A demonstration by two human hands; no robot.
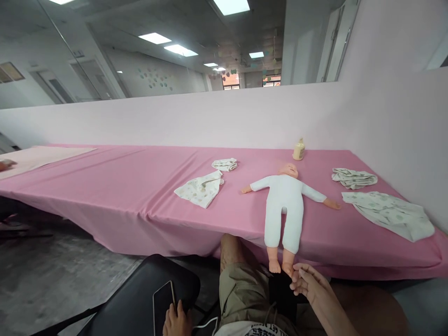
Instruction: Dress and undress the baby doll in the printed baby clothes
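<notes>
A baby doll (pixel 284 205) in a white bodysuit lies on its back on the pink-covered table (pixel 133 186), its feet hanging over the front edge. My right hand (pixel 310 282) reaches up from my lap, fingers loosely curled, the fingertips touching the doll's foot. My left hand (pixel 177 319) rests low at the frame's bottom, fingers on the lower edge of a dark phone (pixel 163 303) lying on a black chair seat (pixel 140 298).
Patterned baby clothes lie around the doll: a piece at left (pixel 201 189), a small folded one (pixel 225 164), and two at right (pixel 353 178) (pixel 388 213). A small cream bottle (pixel 298 150) stands by the pink wall. A lighter cloth (pixel 38 156) covers the far left.
</notes>
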